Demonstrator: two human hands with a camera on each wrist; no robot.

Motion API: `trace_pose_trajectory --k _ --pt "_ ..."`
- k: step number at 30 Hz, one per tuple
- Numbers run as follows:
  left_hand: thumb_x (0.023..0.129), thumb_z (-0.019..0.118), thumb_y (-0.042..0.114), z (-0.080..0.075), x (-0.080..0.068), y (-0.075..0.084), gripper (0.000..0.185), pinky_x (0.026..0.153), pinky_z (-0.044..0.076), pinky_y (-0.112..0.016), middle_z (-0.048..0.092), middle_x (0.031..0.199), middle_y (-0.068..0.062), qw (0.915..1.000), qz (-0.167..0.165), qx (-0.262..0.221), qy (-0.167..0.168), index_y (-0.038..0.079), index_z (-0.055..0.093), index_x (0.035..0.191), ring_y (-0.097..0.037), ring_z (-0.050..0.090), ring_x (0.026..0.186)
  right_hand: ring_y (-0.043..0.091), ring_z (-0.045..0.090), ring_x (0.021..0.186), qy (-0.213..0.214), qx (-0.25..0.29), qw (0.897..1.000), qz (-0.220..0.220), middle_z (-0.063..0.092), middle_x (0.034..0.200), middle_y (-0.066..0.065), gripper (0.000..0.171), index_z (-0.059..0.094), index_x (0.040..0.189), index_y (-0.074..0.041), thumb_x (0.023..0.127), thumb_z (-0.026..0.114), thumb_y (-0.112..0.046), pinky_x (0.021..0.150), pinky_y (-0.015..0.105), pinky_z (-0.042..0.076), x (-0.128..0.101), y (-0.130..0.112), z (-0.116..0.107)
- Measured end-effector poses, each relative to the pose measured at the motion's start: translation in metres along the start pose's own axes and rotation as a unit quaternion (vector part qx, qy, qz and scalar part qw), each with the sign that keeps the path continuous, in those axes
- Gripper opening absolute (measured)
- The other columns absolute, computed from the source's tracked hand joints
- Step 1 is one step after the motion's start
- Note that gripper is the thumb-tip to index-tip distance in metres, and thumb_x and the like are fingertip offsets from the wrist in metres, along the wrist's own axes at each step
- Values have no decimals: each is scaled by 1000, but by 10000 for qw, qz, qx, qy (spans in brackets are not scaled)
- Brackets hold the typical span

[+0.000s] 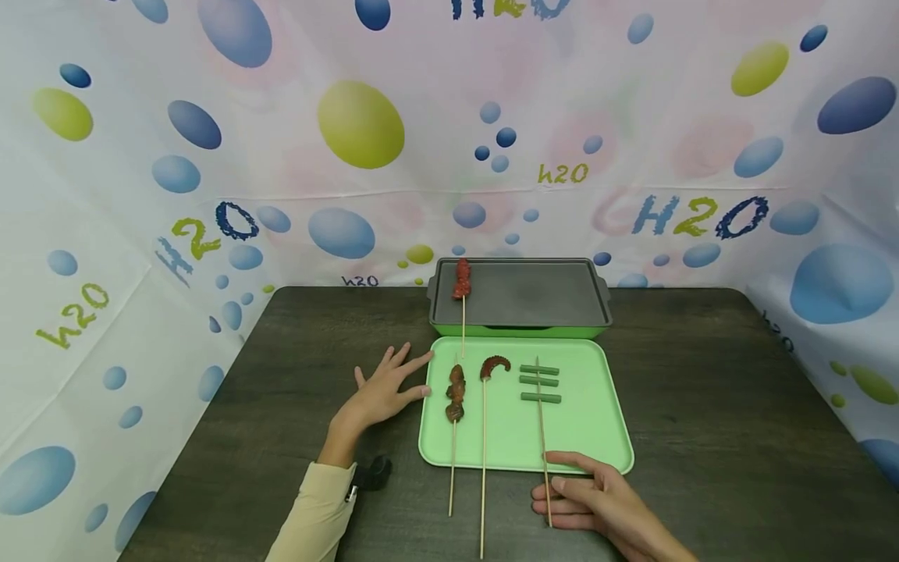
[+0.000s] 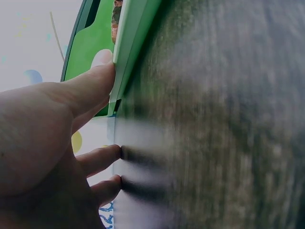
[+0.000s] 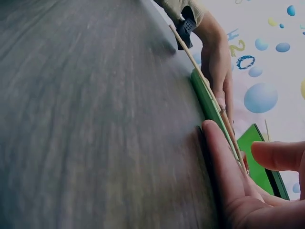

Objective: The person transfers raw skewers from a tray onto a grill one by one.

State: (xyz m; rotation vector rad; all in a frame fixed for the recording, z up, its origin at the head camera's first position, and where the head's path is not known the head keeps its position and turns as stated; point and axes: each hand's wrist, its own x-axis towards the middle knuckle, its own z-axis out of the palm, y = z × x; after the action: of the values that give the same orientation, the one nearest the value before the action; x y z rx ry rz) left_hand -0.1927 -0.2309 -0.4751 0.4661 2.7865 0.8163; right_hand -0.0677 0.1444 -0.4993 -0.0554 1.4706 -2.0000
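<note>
Dark, matt wood-grain table top (image 1: 702, 406), faintly streaked. Smooth pale green tray (image 1: 590, 425), plastic by the look of it, with a soft sheen. Grill pan (image 1: 541, 293) with a dull grey, flat-finished plate, probably coated metal, set in a glossier green body. Thin bare wooden skewers (image 1: 483, 484), pale and unpolished. Backdrop (image 1: 351, 125) of thin printed sheeting, creased, slightly shiny. Cream cloth sleeve (image 1: 316, 515), soft and matt.
</note>
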Motion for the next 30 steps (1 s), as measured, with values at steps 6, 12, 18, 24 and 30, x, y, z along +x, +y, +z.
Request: trace_pose_trajectory --k 6,12,18,24,30 --pt "102 64 40 -2 0 0 66 102 -10 -86 14 170 -18 10000 -10 -10 37 26 39 161 -47 1 155 31 74 103 85 -28 10000 3 73 113 23 68 26 156 11 104 62 -12 86 42 60 5 -2 5" --pt "102 64 41 -1 -2 -3 67 101 -9 -87 14 170 -18 10000 -10 26 49 26 38 161 -47 3 154 29 75 98 100 -2 9999 26 74 110 23 69 30 155 12 101 66 -8 85 40 60 6 -3 6" --pt "102 64 41 0 -1 -3 67 101 -9 -87 14 170 -18 10000 -2 -5 24 27 38 161 -47 1 155 27 76 96 85 28 10000 -25 74 108 22 66 35 154 11 100 67 -7 84 40 60 3 0 5" --pt "102 63 41 0 0 -1 66 101 -9 -86 14 170 -18 10000 31 1 4 26 38 161 -47 1 155 27 76 95 -20 -125 9993 -348 74 109 23 62 37 155 9 101 65 -6 82 41 61 0 -1 9" --pt "102 63 41 0 1 0 66 102 -10 -86 14 170 -18 10000 32 20 -8 26 39 161 -47 2 155 28 75 96 91 -675 9947 -774 72 110 27 64 34 156 9 102 65 -7 79 46 61 3 -14 15"
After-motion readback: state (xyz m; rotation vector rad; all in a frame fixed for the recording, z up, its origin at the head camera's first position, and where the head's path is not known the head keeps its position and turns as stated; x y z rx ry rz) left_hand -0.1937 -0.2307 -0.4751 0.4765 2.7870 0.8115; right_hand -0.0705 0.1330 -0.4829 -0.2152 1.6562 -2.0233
